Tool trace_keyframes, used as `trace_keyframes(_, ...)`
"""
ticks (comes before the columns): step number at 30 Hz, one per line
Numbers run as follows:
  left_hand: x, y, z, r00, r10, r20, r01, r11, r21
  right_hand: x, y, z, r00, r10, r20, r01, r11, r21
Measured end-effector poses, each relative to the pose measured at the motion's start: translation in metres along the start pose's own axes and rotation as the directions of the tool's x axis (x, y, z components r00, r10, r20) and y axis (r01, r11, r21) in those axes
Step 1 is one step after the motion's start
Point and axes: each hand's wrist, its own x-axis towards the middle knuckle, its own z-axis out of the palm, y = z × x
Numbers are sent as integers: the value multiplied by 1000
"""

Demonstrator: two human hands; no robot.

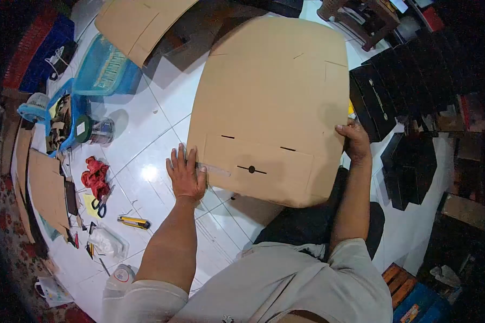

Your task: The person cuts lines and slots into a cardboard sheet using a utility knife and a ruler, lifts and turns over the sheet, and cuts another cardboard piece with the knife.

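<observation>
A large brown cardboard sheet (pixel 269 97) with rounded far corners, narrow slots and a small round hole is in front of me, above the tiled floor. My right hand (pixel 355 141) grips its right edge, thumb on top and the other fingers mostly hidden beneath. At the lower left edge, my left hand (pixel 185 175) has its fingers stretched out and spread, with the thumb by the cardboard. Beside that thumb, a clear, ruler-like strip (pixel 216 170) lies across the cardboard; its left end is hidden by the hand.
A yellow utility knife (pixel 134 222), scissors (pixel 99 206) and a red cloth (pixel 95 176) lie on the floor at left. Behind them are a jar (pixel 98 131) and blue baskets (pixel 99 70). Black boxes (pixel 374 99) stand at right. Another cardboard piece (pixel 140 27) is at the back.
</observation>
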Motion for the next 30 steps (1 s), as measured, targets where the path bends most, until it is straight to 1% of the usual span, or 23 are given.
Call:
trace_keyframes(2,0,-2,1,1000,1,-28,-3,999,-47,-10,-9,-4,993,-119,-4,119,993,16)
trace_keyframes(3,-2,-1,-1,998,23,-64,-28,997,-78,-17,-14,-7,992,-122,-38,122,993,3)
trace_keyframes(4,-1,-1,-1,997,27,-66,-32,996,-77,-26,-23,-5,991,-125,-41,126,992,5)
trace_keyframes(6,-3,-2,1,998,23,-59,-26,998,-57,-49,-41,-2,978,-202,-55,204,978,39)
trace_keyframes(8,-2,-2,4,999,13,-53,-15,999,-42,-71,-58,3,973,-217,-76,222,974,50)
trace_keyframes(10,-3,-4,7,999,7,-49,-8,1000,-27,-90,-71,3,921,-324,-217,324,945,-37)
trace_keyframes(11,-3,-6,8,997,16,-72,-18,999,-29,-98,-75,7,873,-348,-343,343,936,-79)
trace_keyframes(12,-3,-5,8,995,27,-93,-30,999,-33,-106,-80,0,866,-351,-356,346,935,-82)
trace_keyframes(14,-2,-2,9,994,35,-108,-41,997,-58,-121,-91,-15,866,-457,-202,398,876,-273)
trace_keyframes(15,-3,-2,10,992,35,-122,-42,998,-51,-139,-105,-1,873,-400,-278,337,908,-250)
trace_keyframes(16,-3,-2,9,989,29,-142,-35,999,-36,-153,-114,0,869,-410,-277,349,905,-243)
trace_keyframes(17,-3,-1,7,989,28,-143,-35,998,-47,-165,-119,1,856,-444,-267,372,885,-279)
trace_keyframes(18,-3,-2,7,989,29,-146,-38,997,-60,-177,-124,4,843,-478,-246,398,863,-311)
trace_keyframes(20,-3,-1,7,995,13,-99,-15,1000,-17,-205,-133,-22,879,-453,-149,367,842,-394)
trace_keyframes(22,-4,-9,22,979,20,-201,-35,997,-74,-237,-150,-31,891,-450,-67,338,754,-564)
trace_keyframes(24,-10,15,-2,977,-161,-138,175,980,95,-249,-131,-84,862,-506,18,432,716,-549)
trace_keyframes(25,-13,11,6,967,-163,-194,180,981,76,-239,-127,-94,847,-530,46,473,709,-523)
trace_keyframes(26,-18,11,5,970,-143,-198,156,986,53,-245,-114,-117,816,-576,38,525,714,-463)
trace_keyframes(27,-25,10,9,967,-156,-203,163,986,20,-247,-94,-181,784,-621,19,573,711,-407)
trace_keyframes(28,-40,9,21,951,-181,-249,186,983,-3,-253,-72,-226,754,-657,-5,613,706,-355)
trace_keyframes(29,-62,9,29,951,-191,-244,195,981,-5,-256,-58,-244,735,-677,-22,640,704,-309)
trace_keyframes(30,-82,10,35,950,-216,-226,219,976,-13,-264,-40,-283,727,-686,-28,656,707,-265)
